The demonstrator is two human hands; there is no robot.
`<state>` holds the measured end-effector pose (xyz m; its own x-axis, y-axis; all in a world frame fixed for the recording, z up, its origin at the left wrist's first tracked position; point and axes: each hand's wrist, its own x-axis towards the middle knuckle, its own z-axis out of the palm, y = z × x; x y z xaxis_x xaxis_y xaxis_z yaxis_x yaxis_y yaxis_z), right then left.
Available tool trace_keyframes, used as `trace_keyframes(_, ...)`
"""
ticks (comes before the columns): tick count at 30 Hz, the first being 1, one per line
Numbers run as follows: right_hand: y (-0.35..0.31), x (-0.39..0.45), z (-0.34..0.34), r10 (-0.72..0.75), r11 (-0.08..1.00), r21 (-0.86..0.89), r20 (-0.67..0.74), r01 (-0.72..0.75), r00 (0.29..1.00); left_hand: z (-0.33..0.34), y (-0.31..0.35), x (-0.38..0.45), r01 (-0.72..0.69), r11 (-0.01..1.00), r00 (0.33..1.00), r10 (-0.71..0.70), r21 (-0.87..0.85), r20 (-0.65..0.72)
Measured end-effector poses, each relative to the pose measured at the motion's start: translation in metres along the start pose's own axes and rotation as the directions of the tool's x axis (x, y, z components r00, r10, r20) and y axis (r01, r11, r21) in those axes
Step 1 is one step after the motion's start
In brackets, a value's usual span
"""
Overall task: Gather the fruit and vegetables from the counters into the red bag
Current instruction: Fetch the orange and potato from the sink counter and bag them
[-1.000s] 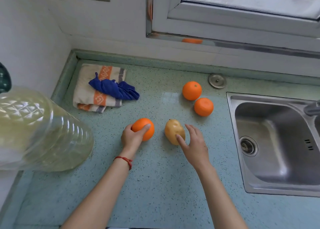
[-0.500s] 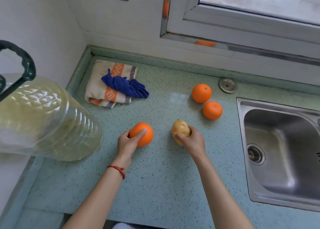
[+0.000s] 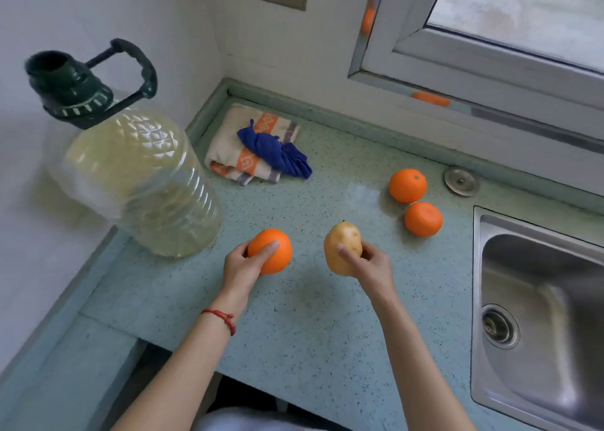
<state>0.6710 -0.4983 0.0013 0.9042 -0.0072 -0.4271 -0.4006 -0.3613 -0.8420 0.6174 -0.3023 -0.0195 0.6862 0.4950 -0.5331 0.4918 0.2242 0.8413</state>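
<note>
Left hand [image 3: 240, 267] grips an orange [image 3: 270, 250]. Right hand [image 3: 372, 265] grips a pear [image 3: 342, 251]. Two oranges [image 3: 407, 185] lie on the bench [image 3: 313, 326].

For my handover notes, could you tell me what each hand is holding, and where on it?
The left hand grips an orange round its near left side. The right hand grips a potato round its lower right side.
</note>
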Motion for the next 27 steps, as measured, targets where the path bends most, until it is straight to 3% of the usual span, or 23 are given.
trace_keyframes(6,0.001,-0.018,0.003,-0.053,0.997,-0.048,0.229,0.065,0.972,-0.018,-0.019,-0.045,-0.024,0.993,0.986,0.004,-0.119,-0.167)
trace_keyframes(14,-0.002,-0.055,0.029,-0.12,0.969,-0.13,0.5,0.211,0.858,-0.06,-0.063,-0.114,-0.051,0.947,0.916,-0.082,-0.317,-0.393)
trace_keyframes(27,-0.012,-0.164,0.154,-0.12,0.891,-0.15,0.833,0.428,0.541,-0.179,-0.128,-0.214,-0.249,0.823,0.679,-0.227,-0.51,-0.698)
